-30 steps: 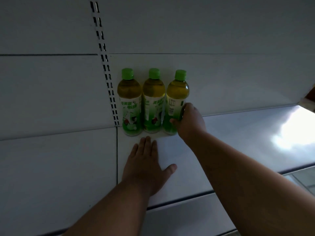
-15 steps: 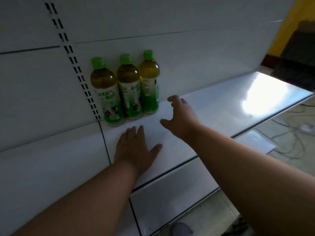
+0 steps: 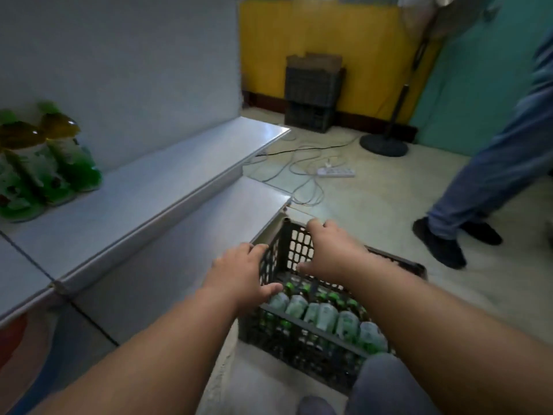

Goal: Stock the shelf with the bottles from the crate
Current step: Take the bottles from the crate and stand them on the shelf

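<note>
Both hands, left hand (image 3: 239, 271) and right hand (image 3: 329, 253), hover loosely spread and empty over the crate (image 3: 299, 348); its bottles (image 3: 323, 317) look smooth, probably heavy; grip mid-body.

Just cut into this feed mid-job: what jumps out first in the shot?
Both bare hands, the left hand and right hand, reach over the black plastic lattice crate on the floor, filled with green-capped bottles. At far left, blurred green-labelled tea bottles stand on the white metal shelf. A person's blue trouser legs cross at right.
</note>
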`<act>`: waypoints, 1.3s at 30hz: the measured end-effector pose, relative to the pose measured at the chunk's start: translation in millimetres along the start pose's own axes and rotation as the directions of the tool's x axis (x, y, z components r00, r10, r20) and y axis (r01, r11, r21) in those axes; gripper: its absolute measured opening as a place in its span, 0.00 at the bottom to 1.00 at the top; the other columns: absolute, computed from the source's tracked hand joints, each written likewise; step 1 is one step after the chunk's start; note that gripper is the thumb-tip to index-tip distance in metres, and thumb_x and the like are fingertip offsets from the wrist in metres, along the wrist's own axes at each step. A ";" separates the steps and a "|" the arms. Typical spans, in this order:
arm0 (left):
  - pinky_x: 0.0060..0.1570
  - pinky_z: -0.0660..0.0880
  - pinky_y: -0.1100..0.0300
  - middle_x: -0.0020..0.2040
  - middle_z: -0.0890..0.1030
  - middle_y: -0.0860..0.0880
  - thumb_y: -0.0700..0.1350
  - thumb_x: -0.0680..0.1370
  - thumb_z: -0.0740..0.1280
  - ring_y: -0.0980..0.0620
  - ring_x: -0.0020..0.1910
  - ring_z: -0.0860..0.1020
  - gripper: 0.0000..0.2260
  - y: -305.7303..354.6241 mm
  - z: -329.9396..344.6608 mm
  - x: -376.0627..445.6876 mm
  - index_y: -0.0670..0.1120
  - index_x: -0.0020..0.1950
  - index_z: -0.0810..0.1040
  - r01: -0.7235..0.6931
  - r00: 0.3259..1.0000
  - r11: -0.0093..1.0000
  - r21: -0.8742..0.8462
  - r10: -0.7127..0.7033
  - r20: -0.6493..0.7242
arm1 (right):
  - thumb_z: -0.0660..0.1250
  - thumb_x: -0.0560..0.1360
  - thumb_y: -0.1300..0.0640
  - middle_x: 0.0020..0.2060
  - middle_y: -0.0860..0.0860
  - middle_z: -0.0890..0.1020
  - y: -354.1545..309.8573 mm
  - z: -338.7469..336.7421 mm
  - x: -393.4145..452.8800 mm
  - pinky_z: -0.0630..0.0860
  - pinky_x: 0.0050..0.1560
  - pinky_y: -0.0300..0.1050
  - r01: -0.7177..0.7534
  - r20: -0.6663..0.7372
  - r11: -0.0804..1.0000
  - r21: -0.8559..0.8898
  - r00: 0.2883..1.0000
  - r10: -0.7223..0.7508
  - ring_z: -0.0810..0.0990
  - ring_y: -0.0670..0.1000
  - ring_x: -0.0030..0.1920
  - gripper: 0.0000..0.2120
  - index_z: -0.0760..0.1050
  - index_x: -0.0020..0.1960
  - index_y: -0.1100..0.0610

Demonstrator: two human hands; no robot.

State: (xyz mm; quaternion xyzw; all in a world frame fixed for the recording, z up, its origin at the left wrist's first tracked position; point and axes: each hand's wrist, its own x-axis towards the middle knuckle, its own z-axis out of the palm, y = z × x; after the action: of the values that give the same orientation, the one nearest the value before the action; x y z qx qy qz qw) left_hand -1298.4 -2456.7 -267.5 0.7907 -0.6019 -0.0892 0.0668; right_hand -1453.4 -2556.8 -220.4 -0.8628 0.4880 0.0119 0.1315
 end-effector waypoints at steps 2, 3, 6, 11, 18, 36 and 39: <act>0.69 0.65 0.50 0.73 0.67 0.50 0.70 0.71 0.65 0.46 0.71 0.66 0.41 38.4 19.6 2.1 0.53 0.78 0.59 -0.067 0.997 0.997 0.024 0.066 0.033 | 0.75 0.68 0.39 0.67 0.56 0.71 41.4 6.5 -21.6 0.73 0.64 0.56 -0.083 -0.002 0.996 0.016 0.997 0.083 0.72 0.60 0.66 0.41 0.61 0.73 0.50; 0.69 0.65 0.49 0.74 0.67 0.50 0.70 0.72 0.64 0.47 0.71 0.66 0.41 53.8 30.7 3.9 0.53 0.78 0.59 -0.094 0.995 0.995 0.036 0.092 0.047 | 0.75 0.68 0.38 0.68 0.56 0.70 60.9 13.0 -28.7 0.73 0.64 0.57 -0.125 0.003 0.991 0.040 0.992 0.125 0.71 0.60 0.67 0.42 0.60 0.74 0.50; 0.70 0.65 0.49 0.74 0.67 0.51 0.70 0.73 0.63 0.48 0.71 0.66 0.39 85.4 66.8 16.1 0.53 0.79 0.58 -0.167 0.984 0.984 0.059 0.163 0.066 | 0.74 0.69 0.38 0.71 0.56 0.67 113.3 41.8 -37.8 0.74 0.64 0.58 -0.246 0.041 0.959 0.138 0.969 0.242 0.71 0.60 0.68 0.44 0.58 0.76 0.50; 0.72 0.62 0.48 0.76 0.65 0.49 0.70 0.75 0.59 0.48 0.74 0.63 0.38 102.3 138.5 52.7 0.51 0.79 0.57 -0.173 0.981 0.983 0.059 0.167 0.102 | 0.73 0.71 0.39 0.72 0.57 0.66 177.8 108.5 -22.6 0.74 0.64 0.56 -0.394 0.124 0.881 0.264 0.919 0.374 0.71 0.59 0.69 0.42 0.59 0.77 0.52; 0.77 0.39 0.51 0.81 0.38 0.45 0.72 0.76 0.46 0.49 0.79 0.36 0.43 82.8 213.3 105.0 0.46 0.80 0.38 -0.159 0.972 0.983 0.090 0.140 0.191 | 0.75 0.71 0.43 0.69 0.55 0.72 207.1 189.3 43.3 0.76 0.62 0.53 -0.486 0.288 0.803 0.344 0.869 0.403 0.75 0.56 0.65 0.36 0.65 0.73 0.54; 0.74 0.36 0.52 0.79 0.36 0.45 0.72 0.76 0.42 0.47 0.78 0.35 0.43 72.2 240.6 117.5 0.43 0.78 0.35 -0.173 0.948 0.983 0.057 0.150 0.281 | 0.77 0.65 0.39 0.68 0.56 0.70 201.6 303.7 164.0 0.74 0.61 0.55 -0.650 0.397 0.732 0.206 0.739 0.544 0.70 0.59 0.67 0.42 0.66 0.72 0.56; 0.74 0.33 0.52 0.77 0.29 0.47 0.72 0.74 0.37 0.50 0.76 0.28 0.43 74.2 236.2 117.0 0.45 0.76 0.28 -0.174 0.946 0.983 0.058 0.151 0.286 | 0.80 0.62 0.42 0.70 0.57 0.66 211.0 300.2 155.3 0.75 0.63 0.59 -0.650 0.407 0.663 0.371 0.756 0.514 0.69 0.61 0.69 0.47 0.61 0.73 0.55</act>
State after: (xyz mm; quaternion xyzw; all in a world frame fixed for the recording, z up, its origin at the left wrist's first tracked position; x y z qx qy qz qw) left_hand -1390.1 -2588.8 -489.1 0.7199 -0.6716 -0.1695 -0.0447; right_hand -1518.1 -2718.7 -578.6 -0.5857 0.7038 0.0455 0.3994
